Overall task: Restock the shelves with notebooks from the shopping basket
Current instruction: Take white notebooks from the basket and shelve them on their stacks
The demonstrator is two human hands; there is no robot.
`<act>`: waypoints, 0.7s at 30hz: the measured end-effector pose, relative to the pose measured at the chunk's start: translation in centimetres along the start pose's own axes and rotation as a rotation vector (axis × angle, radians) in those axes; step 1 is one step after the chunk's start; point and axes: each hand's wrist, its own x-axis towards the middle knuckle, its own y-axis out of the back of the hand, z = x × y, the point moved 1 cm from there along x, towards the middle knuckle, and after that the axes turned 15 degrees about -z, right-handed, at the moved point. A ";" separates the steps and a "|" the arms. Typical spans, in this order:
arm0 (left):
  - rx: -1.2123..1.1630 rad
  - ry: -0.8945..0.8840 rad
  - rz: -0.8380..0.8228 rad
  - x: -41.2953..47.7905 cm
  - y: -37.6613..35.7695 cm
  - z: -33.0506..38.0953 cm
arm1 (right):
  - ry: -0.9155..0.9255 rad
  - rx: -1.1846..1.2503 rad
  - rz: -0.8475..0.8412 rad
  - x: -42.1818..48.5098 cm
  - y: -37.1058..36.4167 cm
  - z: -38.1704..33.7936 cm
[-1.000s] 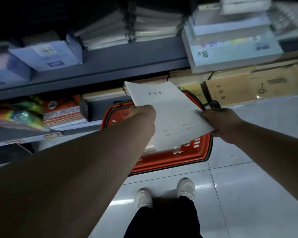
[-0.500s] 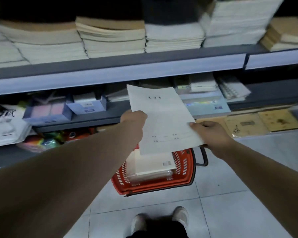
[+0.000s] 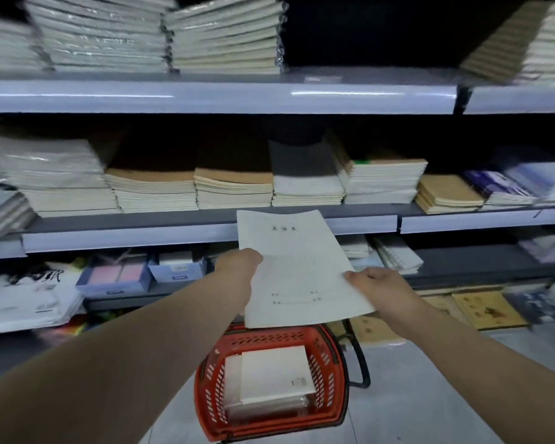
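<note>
One thin white notebook (image 3: 297, 267) is at the centre of the frame, level with the front lip of the middle shelf (image 3: 135, 240) and above the red shopping basket (image 3: 205, 389) at lower centre. Both hands have it. The left hand (image 3: 239, 267) grips its left edge, and the right hand (image 3: 380, 288) pinches the lower right corner with the thumb on top.

The cover looks limp. If it goes in too low, its far edge could catch the shelf lip or a pile's front and buckle. The white pile (image 3: 305, 187) straight ahead seems the match, so drifting sideways onto a kraft pile (image 3: 234, 187) would misfile it. A hard push could also shove loose top copies backward.

By count there are two hands, one held notebook and one basket. The basket holds a wrapped bundle (image 3: 269, 376) whose copies cannot be counted. The middle shelf carries about nine piles, blurred at both ends, and the top shelf (image 3: 205, 94) carries four.
</note>
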 end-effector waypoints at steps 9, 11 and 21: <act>-0.105 -0.167 0.013 -5.0 -1.0 5.6 | 0.091 -0.023 0.015 -3.6 1.0 -6.4; -0.125 -0.160 -0.001 -6.2 -1.3 6.2 | 0.107 -0.034 0.004 -4.0 1.4 -7.5; -0.108 -0.227 0.002 -7.4 -3.4 9.0 | 0.154 -0.077 0.005 -3.4 3.5 -10.6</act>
